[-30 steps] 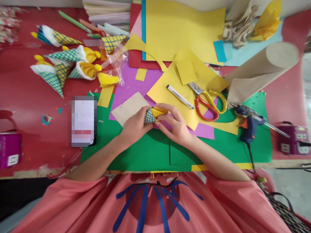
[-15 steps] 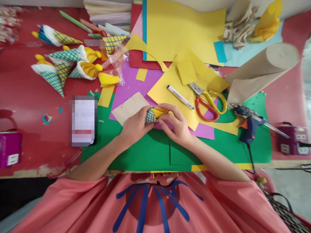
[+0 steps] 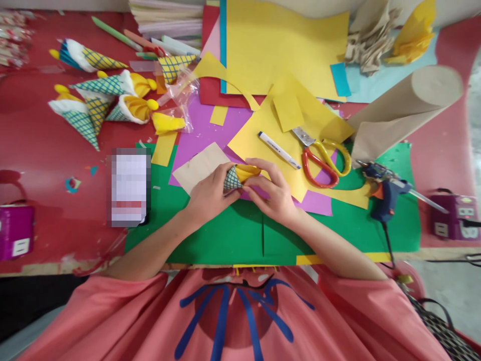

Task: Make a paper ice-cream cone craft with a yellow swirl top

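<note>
Between my two hands is a small paper cone (image 3: 232, 179) with a blue-green lattice pattern and a folded yellow piece (image 3: 248, 172) at its mouth. My left hand (image 3: 211, 193) is wrapped round the patterned part, hiding its tip. My right hand (image 3: 273, 193) pinches the yellow end, thumb below and fingers above. Under and behind the hands lie a beige paper piece (image 3: 201, 168) and yellow paper sheets (image 3: 251, 138). A white marker (image 3: 278, 150) and scissors (image 3: 319, 163) with red and yellow handles rest on the yellow paper.
A glue gun (image 3: 387, 190) lies on the green sheet (image 3: 225, 240) at right, below a roll of brown paper (image 3: 406, 113). Several finished cones (image 3: 92, 103) sit at upper left, above a phone (image 3: 130, 188). Large yellow sheets (image 3: 285, 45) lie at the back.
My right fingers have shifted slightly at the yellow end of the cone. Both hands keep their hold, and the rest stays in place.
</note>
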Available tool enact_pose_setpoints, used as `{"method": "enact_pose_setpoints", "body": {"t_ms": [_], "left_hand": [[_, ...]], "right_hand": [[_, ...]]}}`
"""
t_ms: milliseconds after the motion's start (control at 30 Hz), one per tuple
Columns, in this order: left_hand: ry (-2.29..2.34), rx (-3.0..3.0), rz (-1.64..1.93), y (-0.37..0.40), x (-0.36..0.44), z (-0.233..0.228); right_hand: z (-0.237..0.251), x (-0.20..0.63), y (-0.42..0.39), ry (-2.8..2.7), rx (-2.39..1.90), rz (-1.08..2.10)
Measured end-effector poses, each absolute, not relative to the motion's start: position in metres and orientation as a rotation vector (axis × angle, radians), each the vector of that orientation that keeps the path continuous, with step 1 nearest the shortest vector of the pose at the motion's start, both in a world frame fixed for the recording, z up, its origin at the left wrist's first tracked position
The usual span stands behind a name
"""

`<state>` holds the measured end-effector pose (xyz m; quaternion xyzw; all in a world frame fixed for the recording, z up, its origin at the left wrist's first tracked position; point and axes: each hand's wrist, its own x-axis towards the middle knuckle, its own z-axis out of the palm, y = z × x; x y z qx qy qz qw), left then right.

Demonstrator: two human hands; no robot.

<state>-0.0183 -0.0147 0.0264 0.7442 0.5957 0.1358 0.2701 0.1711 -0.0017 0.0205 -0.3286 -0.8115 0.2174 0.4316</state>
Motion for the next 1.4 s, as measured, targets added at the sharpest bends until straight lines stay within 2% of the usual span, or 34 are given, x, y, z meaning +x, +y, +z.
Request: {"method": "enact_pose_setpoints", "body": {"t_ms": [167, 567, 1400], "left_hand": [[1.555, 2.029, 0.474, -0.0134, -0.0214, 0.0228], [1.631, 1.995, 0.339, -0.0139, -0.0179, 0.025], [1.643, 2.008, 0.38, -0.0143, -0.0199, 0.0228]], "right_hand": [[0.024, 0.1758, -0.0005, -1.957, -0.861, 0.519], [0.0253, 0.1717, -0.0022, -2.019, -0.884, 0.562], [0.0248, 0.1755, 0.0002, -2.022, -0.806, 0.506]]}}
